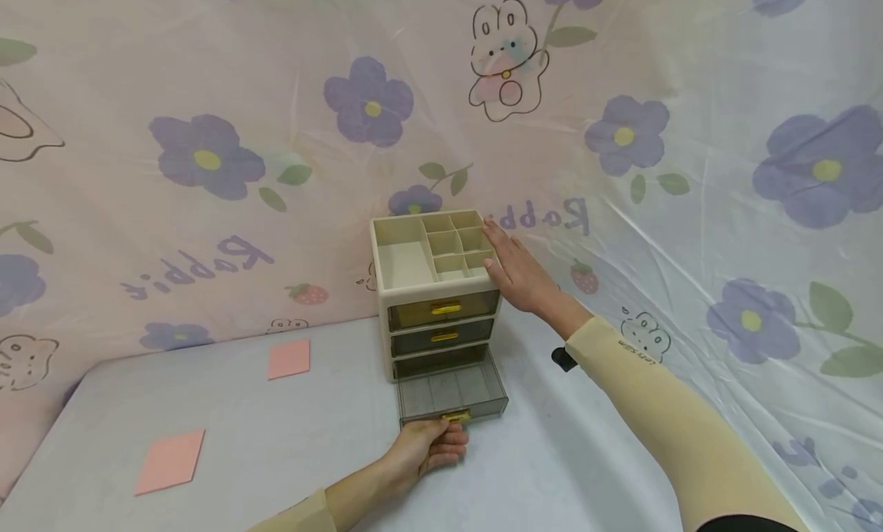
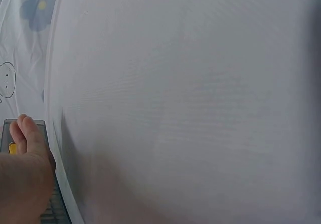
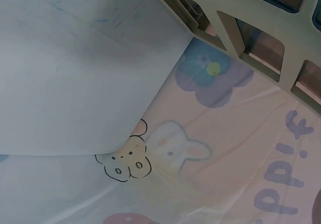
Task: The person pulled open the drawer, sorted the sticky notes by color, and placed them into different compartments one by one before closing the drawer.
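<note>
A cream desktop organizer [image 1: 438, 293] stands on the table, with divided compartments on top and three smoky drawers in front. Its bottom drawer [image 1: 448, 392] is pulled out and shows nothing inside. My left hand [image 1: 421, 451] is at the front of this drawer and pinches its yellow handle [image 1: 457, 415] between thumb and fingers. The left wrist view catches the left hand [image 2: 27, 171] at its edge, beside the drawer. With fingers extended, my right hand [image 1: 520, 275] rests against the organizer's upper right side. The right wrist view shows the organizer's slotted side [image 3: 210, 13] but not the hand.
Two pink square sheets, one nearer [image 1: 171, 461] and one farther [image 1: 289, 359], lie on the white table [image 1: 276, 440] to the left. A patterned cloth [image 1: 276, 95] with flowers and rabbits hangs close behind the organizer and along the right.
</note>
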`<state>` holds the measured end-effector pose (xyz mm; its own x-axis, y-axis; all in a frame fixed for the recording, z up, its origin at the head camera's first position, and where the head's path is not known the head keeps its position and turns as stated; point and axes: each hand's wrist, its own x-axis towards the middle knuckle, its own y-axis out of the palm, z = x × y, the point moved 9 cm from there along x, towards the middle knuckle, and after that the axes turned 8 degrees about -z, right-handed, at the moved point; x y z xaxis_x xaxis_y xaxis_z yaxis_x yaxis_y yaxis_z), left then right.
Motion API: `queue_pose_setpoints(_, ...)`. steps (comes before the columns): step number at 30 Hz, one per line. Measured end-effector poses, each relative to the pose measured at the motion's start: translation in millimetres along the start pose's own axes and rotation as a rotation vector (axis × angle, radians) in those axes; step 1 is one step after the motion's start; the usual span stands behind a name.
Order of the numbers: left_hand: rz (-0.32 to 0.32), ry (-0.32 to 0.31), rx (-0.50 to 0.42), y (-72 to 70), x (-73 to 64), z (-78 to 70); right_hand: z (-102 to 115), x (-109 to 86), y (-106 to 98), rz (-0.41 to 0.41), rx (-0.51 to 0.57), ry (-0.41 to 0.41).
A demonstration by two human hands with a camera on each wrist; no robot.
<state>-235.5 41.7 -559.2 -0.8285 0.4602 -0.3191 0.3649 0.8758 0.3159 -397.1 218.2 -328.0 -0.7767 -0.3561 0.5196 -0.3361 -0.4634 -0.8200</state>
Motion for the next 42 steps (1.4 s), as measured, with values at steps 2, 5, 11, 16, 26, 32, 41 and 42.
queue_pose_setpoints(2, 0.001, 0.0, -0.002, 1.7, -0.4, 0.1, -0.6, -0.4, 0.2, 0.005, 0.003, 0.003)
queue_pose_setpoints(5, 0.005, 0.001, -0.003, 4.3, -1.2, -0.3, -0.8, -0.4, -0.3, 0.004, 0.003, 0.0)
queue_pose_setpoints(11, -0.009, -0.002, 0.0, 6.1, -2.4, 0.5, -0.1, 0.7, -1.0, 0.005, 0.007, -0.013)
queue_pose_setpoints(16, -0.023, -0.011, 0.0, 3.6, -3.4, 3.7, 0.4, -0.3, -1.1, 0.001, 0.008, -0.006)
queue_pose_setpoints(26, 0.011, -0.024, -0.005, 3.2, -11.5, 0.8, 0.3, 1.0, 0.5, 0.008, 0.028, 0.005)
queue_pose_setpoints(32, 0.032, 0.012, 0.032, 0.9, -21.8, -8.6, -3.4, -1.9, 3.8, -0.002, 0.042, 0.005)
queue_pose_setpoints(41, 0.039, 0.114, 0.182, -4.4, -38.5, -37.7, -4.3, 2.8, 3.3, -0.002, 0.059, 0.009)
queue_pose_setpoints(42, 0.035, 0.133, 0.208, -5.6, -40.2, -41.3, -3.5, 3.2, 2.9, -0.004, 0.059, 0.007)
